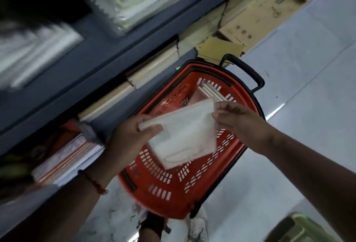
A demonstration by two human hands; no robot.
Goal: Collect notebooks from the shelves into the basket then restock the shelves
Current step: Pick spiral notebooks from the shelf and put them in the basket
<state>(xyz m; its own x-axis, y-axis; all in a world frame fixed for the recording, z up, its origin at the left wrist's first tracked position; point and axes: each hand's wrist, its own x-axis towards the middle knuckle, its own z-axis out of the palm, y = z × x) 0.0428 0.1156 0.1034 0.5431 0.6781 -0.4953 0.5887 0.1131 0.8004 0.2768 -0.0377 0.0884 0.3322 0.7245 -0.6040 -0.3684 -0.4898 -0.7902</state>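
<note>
my left hand (133, 135) and right hand (238, 120) each pinched an edge of the wrapped notebook pack (185, 133) above the red basket (173, 189); i judged lowering it flat onto the notebooks (212, 91) inside was best.

Single head view, steeply downward, close over basket (163, 189), perhaps tilted
</note>
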